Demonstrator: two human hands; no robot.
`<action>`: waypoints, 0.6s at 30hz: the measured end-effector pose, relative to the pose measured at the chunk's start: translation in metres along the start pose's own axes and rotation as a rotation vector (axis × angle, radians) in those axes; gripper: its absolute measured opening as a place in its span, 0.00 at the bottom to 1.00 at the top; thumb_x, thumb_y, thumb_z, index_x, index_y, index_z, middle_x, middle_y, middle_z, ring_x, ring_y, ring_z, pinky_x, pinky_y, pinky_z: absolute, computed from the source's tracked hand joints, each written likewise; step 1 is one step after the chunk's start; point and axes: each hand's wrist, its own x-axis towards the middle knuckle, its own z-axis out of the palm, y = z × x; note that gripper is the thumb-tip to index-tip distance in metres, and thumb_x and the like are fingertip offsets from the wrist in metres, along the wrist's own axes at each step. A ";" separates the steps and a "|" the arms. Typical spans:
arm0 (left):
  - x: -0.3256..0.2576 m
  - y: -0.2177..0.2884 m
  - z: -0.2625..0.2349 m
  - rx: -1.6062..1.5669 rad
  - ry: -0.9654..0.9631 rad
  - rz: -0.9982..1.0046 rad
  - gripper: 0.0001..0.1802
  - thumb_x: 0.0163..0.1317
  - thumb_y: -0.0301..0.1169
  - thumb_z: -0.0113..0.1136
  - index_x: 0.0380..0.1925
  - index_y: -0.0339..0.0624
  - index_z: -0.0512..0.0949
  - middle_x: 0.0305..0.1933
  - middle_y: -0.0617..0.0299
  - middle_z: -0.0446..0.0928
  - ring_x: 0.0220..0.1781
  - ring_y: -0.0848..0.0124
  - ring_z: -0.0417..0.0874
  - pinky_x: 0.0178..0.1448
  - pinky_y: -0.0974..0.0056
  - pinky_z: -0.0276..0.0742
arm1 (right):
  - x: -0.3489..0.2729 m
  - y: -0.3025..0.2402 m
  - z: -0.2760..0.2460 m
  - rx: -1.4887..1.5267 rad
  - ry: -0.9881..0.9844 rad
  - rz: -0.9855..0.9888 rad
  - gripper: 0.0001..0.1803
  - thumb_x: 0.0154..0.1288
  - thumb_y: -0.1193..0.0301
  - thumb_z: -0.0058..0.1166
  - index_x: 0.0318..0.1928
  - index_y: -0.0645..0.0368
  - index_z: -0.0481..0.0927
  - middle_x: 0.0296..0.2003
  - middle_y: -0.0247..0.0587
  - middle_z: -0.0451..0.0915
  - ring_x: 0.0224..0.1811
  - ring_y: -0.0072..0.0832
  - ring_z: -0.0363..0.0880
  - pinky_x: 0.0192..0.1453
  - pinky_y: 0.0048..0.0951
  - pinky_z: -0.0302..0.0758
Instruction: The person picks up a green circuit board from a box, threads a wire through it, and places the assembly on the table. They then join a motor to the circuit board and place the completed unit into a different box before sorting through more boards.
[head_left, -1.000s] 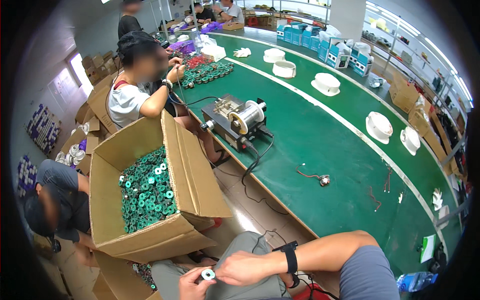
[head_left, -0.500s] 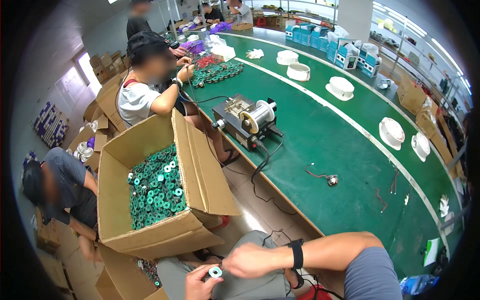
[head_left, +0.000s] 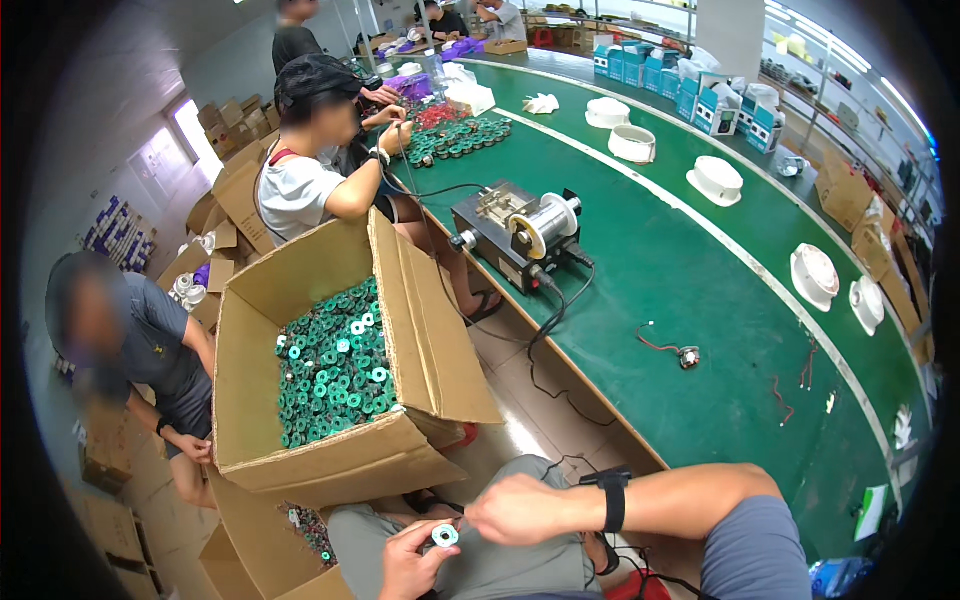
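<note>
Head view: left hand (head_left: 405, 562) pinches small green ring coil (head_left: 444, 536) over lap; right hand (head_left: 520, 508) closed just above it, fingertips apparently on fine wire, too thin to confirm; step likely lead handling; next move needs steady coil, delicate pull

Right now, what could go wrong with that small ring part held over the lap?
1. The left hand pinches the small ring only at its edge; it could slip to the floor.
2. The right hand seems to pull a fine wire; it might snap or tangle.
3. The cardboard box of green rings sits close and could be knocked.
</note>
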 end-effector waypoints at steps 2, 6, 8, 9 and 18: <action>0.002 0.000 0.000 -0.013 0.006 -0.011 0.16 0.56 0.24 0.69 0.46 0.34 0.84 0.45 0.54 0.86 0.48 0.64 0.85 0.56 0.61 0.79 | -0.005 -0.013 0.000 0.080 0.002 -0.080 0.08 0.67 0.66 0.50 0.34 0.58 0.76 0.26 0.49 0.80 0.30 0.54 0.80 0.32 0.53 0.76; 0.000 -0.002 -0.001 0.058 0.006 0.031 0.17 0.55 0.25 0.69 0.46 0.35 0.84 0.45 0.53 0.86 0.48 0.62 0.86 0.56 0.61 0.79 | 0.001 -0.004 -0.003 0.034 0.011 -0.035 0.09 0.66 0.66 0.50 0.34 0.57 0.79 0.26 0.53 0.82 0.30 0.55 0.82 0.33 0.54 0.77; 0.002 -0.003 -0.002 0.082 0.003 0.048 0.17 0.55 0.25 0.70 0.46 0.35 0.84 0.45 0.53 0.86 0.48 0.62 0.86 0.56 0.61 0.79 | -0.001 -0.010 0.000 0.102 -0.027 -0.081 0.09 0.65 0.66 0.51 0.35 0.57 0.79 0.26 0.53 0.82 0.30 0.56 0.82 0.33 0.54 0.78; 0.005 -0.003 -0.001 0.079 -0.015 0.064 0.17 0.55 0.25 0.69 0.46 0.35 0.84 0.45 0.53 0.86 0.48 0.62 0.86 0.56 0.61 0.79 | -0.004 -0.015 0.002 0.175 -0.036 -0.127 0.09 0.65 0.66 0.51 0.35 0.57 0.79 0.26 0.53 0.82 0.30 0.56 0.82 0.33 0.54 0.78; 0.000 -0.008 0.001 0.040 0.007 0.055 0.18 0.56 0.27 0.70 0.47 0.36 0.84 0.46 0.54 0.86 0.49 0.62 0.86 0.56 0.61 0.79 | -0.003 -0.012 -0.007 0.081 -0.036 -0.068 0.09 0.66 0.66 0.49 0.32 0.58 0.75 0.24 0.50 0.80 0.30 0.55 0.80 0.32 0.54 0.76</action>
